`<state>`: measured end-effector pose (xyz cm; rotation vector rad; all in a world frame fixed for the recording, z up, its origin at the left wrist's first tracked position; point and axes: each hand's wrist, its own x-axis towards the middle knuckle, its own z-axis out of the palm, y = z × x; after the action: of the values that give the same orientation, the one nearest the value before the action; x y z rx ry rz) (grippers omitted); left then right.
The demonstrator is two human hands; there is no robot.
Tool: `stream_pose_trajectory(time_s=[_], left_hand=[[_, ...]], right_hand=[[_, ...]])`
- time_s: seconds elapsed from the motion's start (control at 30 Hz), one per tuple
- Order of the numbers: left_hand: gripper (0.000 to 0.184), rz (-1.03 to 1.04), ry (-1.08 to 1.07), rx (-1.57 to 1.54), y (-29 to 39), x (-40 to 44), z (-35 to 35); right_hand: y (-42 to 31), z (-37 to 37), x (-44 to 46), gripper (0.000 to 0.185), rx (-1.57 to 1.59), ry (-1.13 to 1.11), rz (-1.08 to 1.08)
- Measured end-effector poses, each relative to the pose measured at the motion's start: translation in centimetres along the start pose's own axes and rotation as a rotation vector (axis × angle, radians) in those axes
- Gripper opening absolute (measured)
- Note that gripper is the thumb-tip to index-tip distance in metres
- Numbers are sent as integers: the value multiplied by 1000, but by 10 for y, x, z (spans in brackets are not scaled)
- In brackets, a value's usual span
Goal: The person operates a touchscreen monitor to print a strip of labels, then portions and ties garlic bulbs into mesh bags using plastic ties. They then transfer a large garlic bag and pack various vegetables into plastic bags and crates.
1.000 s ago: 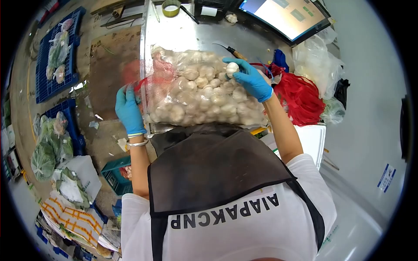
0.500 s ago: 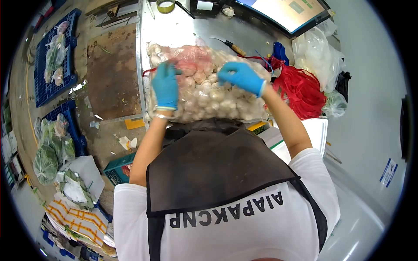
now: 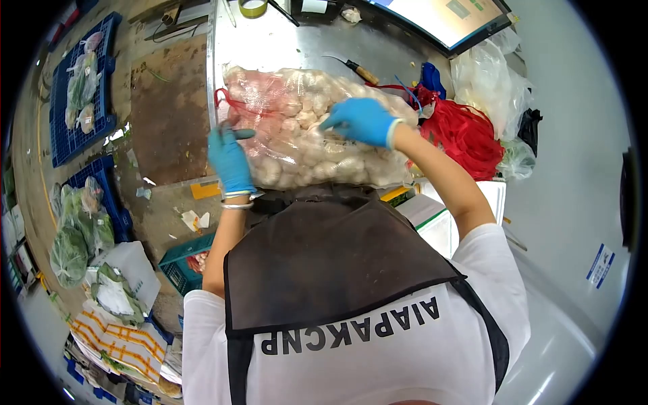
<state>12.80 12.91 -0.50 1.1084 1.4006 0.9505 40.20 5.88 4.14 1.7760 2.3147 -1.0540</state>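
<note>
A large clear plastic bag [image 3: 317, 162] full of garlic bulbs lies across the metal table. Red mesh netting [image 3: 253, 101] shows at its left end, with a red strip looping out near the table edge. My left hand [image 3: 231, 162], in a blue glove, is at that left end, thumb and fingers apart beside the netting. Above the middle of the bag is my right hand [image 3: 364, 121], also gloved in blue, its fingers reaching left over the bulbs. Its fingertips are near or on the plastic; contact is hard to tell.
Behind the bag lies a curved knife [image 3: 361, 71] with a wooden handle. Red mesh bags [image 3: 462, 138] are heaped at the right. A tape roll [image 3: 253, 8] and a monitor [image 3: 445, 23] stand at the back. A green crate [image 3: 179, 266] sits low at the left.
My left hand has moved left and toward me, from over the netting to the bag's left end. The netting now spreads further left. My right hand has shifted slightly left, its fingers more stretched.
</note>
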Motion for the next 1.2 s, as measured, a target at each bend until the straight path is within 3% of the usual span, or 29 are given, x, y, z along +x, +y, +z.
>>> stream_pose_trajectory(time_s=[0.03, 0.1, 0.2, 0.3, 0.37, 0.43, 0.53, 0.63, 0.7, 0.73, 0.8, 0.87, 0.93, 1.0, 1.1, 1.13, 1.2], left_hand=[[22, -7, 48, -19, 6, 5, -5], [21, 3, 102, -66, 17, 13, -15], [22, 53, 122, -127, 32, 20, -26], [21, 1, 116, -111, 25, 25, -32], [21, -41, 89, -107, 27, 18, -30], [21, -102, 33, -104, 25, 12, -23], [21, -129, -91, -138, 32, 2, 3], [23, -122, -202, -135, 34, 3, 27], [23, -119, -250, -112, 34, 5, 40], [23, -150, -271, -98, 37, 5, 42], [23, -124, -279, -28, 25, 8, 41], [23, -78, -238, 30, -8, 18, 40], [24, 133, -266, 142, 0, 5, 29], [30, 417, -245, 297, 8, -11, 19], [34, 400, -327, 199, 36, -19, 11], [31, 472, -275, 159, 37, -19, 14], [30, 185, -220, 27, 70, -17, 15]], right_hand=[[-4, 22, 6, 31, -130, 11, -110], [-18, 46, 27, 33, -279, 88, -25], [-21, 43, 52, 27, -337, 4, 4], [-13, 3, 35, 29, 81, 74, -42], [-13, -28, 14, 34, 652, 151, 282], [-7, -50, -5, 40, 861, 339, 203], [-30, -85, -28, 44, 1117, 444, 82], [-54, -111, -36, 50, 1126, 756, -204], [-50, -115, -34, 60, 1290, 396, -355], [-54, -109, -26, 56, 1266, 106, -376], [-75, -89, 12, 48, 980, -167, -169], [-61, -39, 60, 26, 1084, -324, 192], [-36, 22, 101, 27, 1270, -235, 136], [-48, 17, 108, 29, 1566, -170, 203], [-46, 16, 144, 36, 2238, 69, 261], [-37, 8, 154, 34, 2241, 180, 251], [-16, -10, 167, 30, 2246, 424, 228]])
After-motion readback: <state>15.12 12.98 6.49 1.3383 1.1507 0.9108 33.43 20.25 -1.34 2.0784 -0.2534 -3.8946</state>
